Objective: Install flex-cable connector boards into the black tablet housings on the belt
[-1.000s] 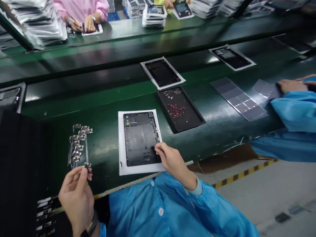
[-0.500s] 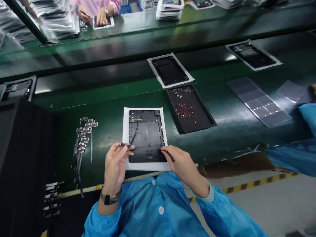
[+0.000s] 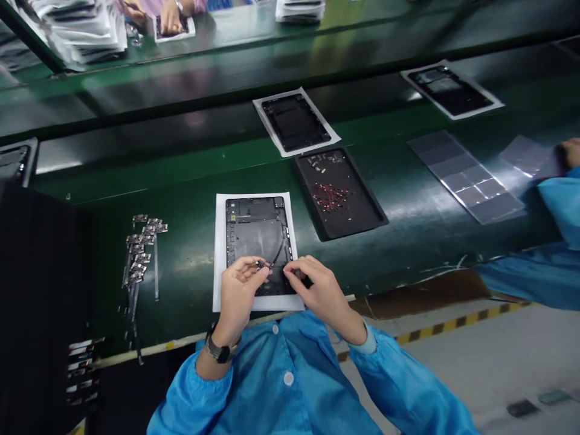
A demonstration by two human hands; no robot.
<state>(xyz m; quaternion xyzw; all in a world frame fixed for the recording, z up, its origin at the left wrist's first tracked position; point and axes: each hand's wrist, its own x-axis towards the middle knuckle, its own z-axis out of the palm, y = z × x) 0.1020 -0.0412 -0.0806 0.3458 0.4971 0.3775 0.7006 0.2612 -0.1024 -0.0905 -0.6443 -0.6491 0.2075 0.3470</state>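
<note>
A black tablet back housing (image 3: 254,241) lies on a white sheet (image 3: 220,254) in front of me. Over its lower part, my left hand (image 3: 242,284) pinches a small circuit board (image 3: 261,264) between thumb and fingers. From that board a dark ribbon cable (image 3: 278,251) curves up and to the right above the housing. My right hand (image 3: 315,284) is at the housing's lower right edge, thumb and forefinger pressed together. Whatever is between those fingertips is too small to make out. Several similar boards with cables (image 3: 140,254) lie in a cluster to the left.
A black tray (image 3: 357,211) holds red-wired parts (image 3: 333,198). Behind it lies another housing (image 3: 294,124), with one more (image 3: 453,90) at the far right. Clear plastic sheets (image 3: 462,175) lie near a co-worker's blue sleeve (image 3: 562,205). A dark box (image 3: 40,290) stands at left.
My left hand has carried the circuit board and its cable rightward across the housing, closer to my right hand. My right hand stays by the housing's right edge. The whole view has shifted slightly.
</note>
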